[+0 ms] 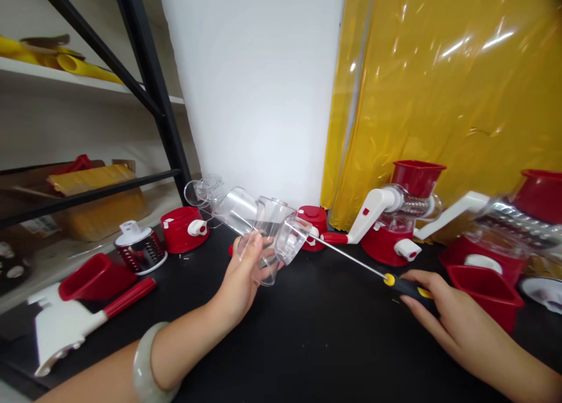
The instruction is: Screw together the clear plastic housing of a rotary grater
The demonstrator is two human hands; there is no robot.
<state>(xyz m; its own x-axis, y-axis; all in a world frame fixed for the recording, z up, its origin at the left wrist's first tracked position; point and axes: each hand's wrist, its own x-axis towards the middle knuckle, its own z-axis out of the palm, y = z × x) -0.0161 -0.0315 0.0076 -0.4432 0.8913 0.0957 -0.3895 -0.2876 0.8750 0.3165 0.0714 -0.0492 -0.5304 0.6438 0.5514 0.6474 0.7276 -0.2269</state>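
Observation:
My left hand (pixel 248 265) grips a clear plastic grater housing (pixel 274 212), raised and tilted above the black table. In my right hand (pixel 448 312) is a screwdriver (pixel 408 289) with a black and yellow handle, fingers closed round it. Its long metal shaft points left, and the tip reaches the right end of the clear housing; whether it touches cannot be made out. Behind the housing stand a red base (pixel 312 218) and another red base (pixel 182 230) with a white knob. More clear plastic (pixel 204 191) shows behind the housing's far left end.
Right of centre stands a rotary grater (pixel 408 209) with a white crank, beside a second grater (pixel 504 221). A red hopper (pixel 487 297) lies near my right hand. At left are a drum grater (pixel 139 248), red hopper (pixel 96 277), white crank part (pixel 65 327) and black shelf frame (pixel 153 81).

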